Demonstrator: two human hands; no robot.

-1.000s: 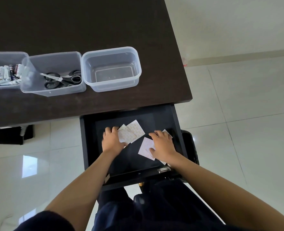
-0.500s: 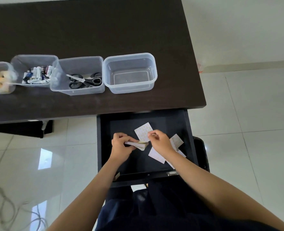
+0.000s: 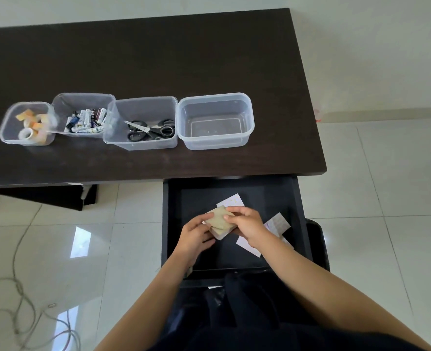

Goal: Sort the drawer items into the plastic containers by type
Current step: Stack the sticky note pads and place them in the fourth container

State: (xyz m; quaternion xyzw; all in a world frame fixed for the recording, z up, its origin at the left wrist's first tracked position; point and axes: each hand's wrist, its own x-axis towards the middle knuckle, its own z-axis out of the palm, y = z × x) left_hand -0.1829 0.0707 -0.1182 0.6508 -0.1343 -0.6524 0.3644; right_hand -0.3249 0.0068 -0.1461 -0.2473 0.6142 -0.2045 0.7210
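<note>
Over the open black drawer, the left hand and right hand are both pinching a small stack of beige paper sheets; squaring them first should help. Loose white sheets are waiting below; the empty clear plastic container on the dark tabletop looks unobstructed.

Over the open black drawer, a small stack of beige paper sheets is held tilted, pinched between the left hand and the right hand. More white sheets lie flat on the drawer floor. On the counter stand four clear containers: tape rolls, batteries, scissors, and an empty container at the right end.
</note>
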